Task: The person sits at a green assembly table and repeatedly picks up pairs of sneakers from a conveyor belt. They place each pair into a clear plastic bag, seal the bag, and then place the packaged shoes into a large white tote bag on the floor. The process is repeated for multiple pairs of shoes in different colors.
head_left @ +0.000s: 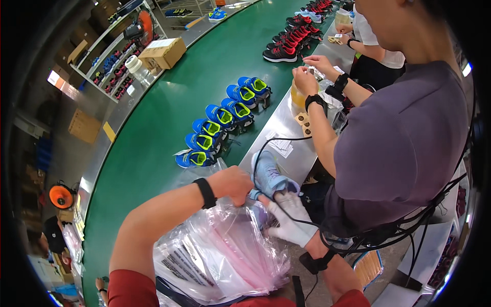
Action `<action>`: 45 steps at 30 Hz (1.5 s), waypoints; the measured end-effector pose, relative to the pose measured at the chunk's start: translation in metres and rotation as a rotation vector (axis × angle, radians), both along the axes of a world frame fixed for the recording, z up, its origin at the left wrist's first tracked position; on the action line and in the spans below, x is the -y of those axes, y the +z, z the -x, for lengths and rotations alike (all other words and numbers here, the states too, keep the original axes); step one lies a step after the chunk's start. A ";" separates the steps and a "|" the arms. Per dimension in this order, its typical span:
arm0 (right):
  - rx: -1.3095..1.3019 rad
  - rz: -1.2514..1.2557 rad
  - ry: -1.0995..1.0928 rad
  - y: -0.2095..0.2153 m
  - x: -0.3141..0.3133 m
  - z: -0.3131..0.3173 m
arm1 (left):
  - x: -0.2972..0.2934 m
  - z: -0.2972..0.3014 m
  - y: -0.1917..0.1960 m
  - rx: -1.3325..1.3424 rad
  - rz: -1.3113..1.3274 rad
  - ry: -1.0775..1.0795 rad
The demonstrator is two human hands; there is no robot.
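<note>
At the left of the frame, a curving green surface stretches up the picture, with blue sneakers lined in a double row, lime linings showing, near centre. Just below them, the worker's bare left hand is curled in on itself, knuckles up, directly left of a light-blue sneaker; whether the fingers pinch anything cannot be told. Beneath that hand, clear plastic bags printed with dark lines fill the bottom centre. The light-blue sneaker lies just right of centre, at the lower end of a metal surface, its long axis running from toe at upper left to heel at lower right, while a black cable loops past its left side. On the heel is the nearer of the two, the white-gloved right hand, holding the shoe by its collar from the lower right, one digit spread wide toward the left hand. At upper right, a co-worker's hands meet over small items too indistinct to name.
</note>
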State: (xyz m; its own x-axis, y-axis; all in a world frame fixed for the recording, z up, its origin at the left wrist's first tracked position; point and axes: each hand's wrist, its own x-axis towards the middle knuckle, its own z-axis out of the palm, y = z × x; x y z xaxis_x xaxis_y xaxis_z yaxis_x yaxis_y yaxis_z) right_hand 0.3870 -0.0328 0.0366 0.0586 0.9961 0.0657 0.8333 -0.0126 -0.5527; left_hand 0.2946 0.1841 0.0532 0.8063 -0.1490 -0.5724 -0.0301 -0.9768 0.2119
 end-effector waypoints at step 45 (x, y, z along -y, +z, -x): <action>-1.095 0.727 -0.096 0.226 0.135 0.066 | 0.017 0.223 0.175 0.834 0.782 1.202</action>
State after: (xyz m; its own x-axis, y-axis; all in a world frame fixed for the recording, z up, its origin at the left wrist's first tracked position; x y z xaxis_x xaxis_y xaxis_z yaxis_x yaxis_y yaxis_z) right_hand 0.3210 -0.1675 0.2625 -0.1892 0.7726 -0.6060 -0.0587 -0.6250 -0.7785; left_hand 0.0718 0.1670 0.2286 0.6926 0.7200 -0.0433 0.2635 -0.1966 0.9444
